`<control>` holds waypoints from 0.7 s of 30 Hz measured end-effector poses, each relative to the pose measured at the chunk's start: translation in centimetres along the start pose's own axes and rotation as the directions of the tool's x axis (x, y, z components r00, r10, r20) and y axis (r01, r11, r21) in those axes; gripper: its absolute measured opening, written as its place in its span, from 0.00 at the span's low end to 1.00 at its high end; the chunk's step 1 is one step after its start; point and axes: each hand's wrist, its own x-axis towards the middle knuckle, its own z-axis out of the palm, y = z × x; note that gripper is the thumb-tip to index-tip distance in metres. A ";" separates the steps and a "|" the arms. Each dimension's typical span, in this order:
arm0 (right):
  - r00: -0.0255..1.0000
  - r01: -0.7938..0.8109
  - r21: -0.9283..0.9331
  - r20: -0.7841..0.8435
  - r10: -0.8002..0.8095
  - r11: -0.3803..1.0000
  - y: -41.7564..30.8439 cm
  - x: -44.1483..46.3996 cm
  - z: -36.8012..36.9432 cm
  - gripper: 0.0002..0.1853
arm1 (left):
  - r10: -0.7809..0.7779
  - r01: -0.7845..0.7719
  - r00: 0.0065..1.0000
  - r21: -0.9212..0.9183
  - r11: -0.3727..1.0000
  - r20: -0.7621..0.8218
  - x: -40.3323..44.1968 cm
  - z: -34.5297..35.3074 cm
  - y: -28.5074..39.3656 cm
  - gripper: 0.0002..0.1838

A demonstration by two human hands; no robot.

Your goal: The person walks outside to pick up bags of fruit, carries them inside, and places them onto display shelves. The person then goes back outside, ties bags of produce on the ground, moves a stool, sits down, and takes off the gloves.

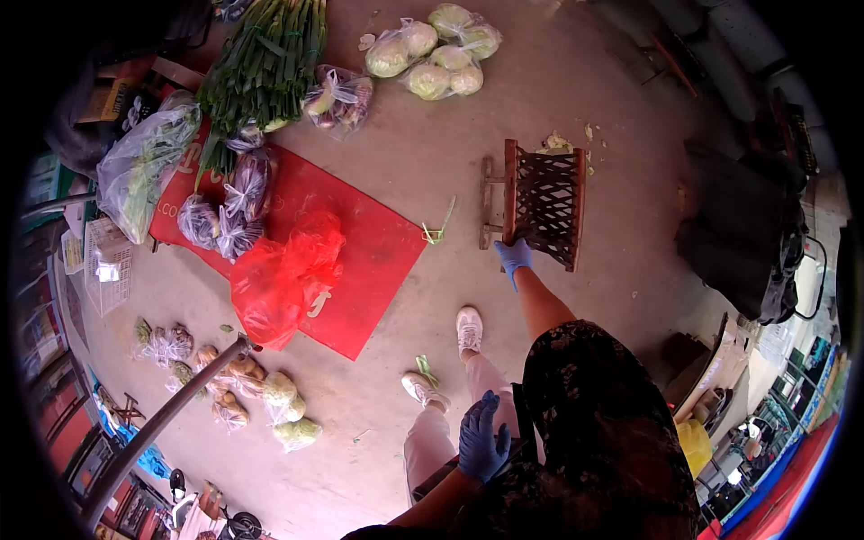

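Observation:
My right hand, in a blue glove, is stretched out and closed round the lower corner of a small wooden stool. The stool has a dark woven-strap seat between two wooden rails, and its legs show at the left; whether it touches the floor I cannot tell. My left hand, gloved in blue too, hovers before my body with its fingers extended and the thumb apart. Nothing shows in it. Below, my white shoes stand on the concrete floor.
A red table bears a red plastic bag, bagged purple vegetables and leafy green stalks. Bagged cabbages and bagged produce lie on the floor. A metal pole crosses lower left; a black-covered object stands right.

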 end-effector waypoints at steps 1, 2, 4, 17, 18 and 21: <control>0.999 -0.042 -0.033 -0.005 0.042 0.999 -0.7 0.3 -0.1 0.30 | -0.008 0.008 1.000 0.001 1.000 -0.016 1.1 0.1 0.1 0.27; 0.995 -0.096 -0.023 -0.002 0.096 0.995 -0.9 0.3 0.2 0.29 | -0.027 0.026 1.000 -0.028 0.999 -0.011 1.8 -0.3 0.0 0.28; 0.984 -0.167 -0.129 0.047 0.174 0.978 -0.2 1.5 1.4 0.27 | -0.029 0.026 0.998 -0.058 0.998 -0.048 4.0 -1.7 -0.2 0.28; 0.796 0.306 -0.047 0.561 -0.229 0.951 -16.0 -15.9 6.6 0.15 | -0.210 0.161 0.939 -0.190 0.968 -0.271 16.4 -18.6 -3.8 0.32; 0.721 0.300 0.009 0.653 -0.233 0.954 -19.0 -17.0 7.4 0.15 | -0.249 0.174 0.915 -0.246 0.953 -0.318 17.1 -20.1 -3.9 0.32; 0.650 0.530 0.012 0.637 -0.415 0.848 -25.8 -18.8 10.5 0.15 | -0.350 0.225 0.840 -0.322 0.920 -0.414 18.7 -23.2 -6.1 0.31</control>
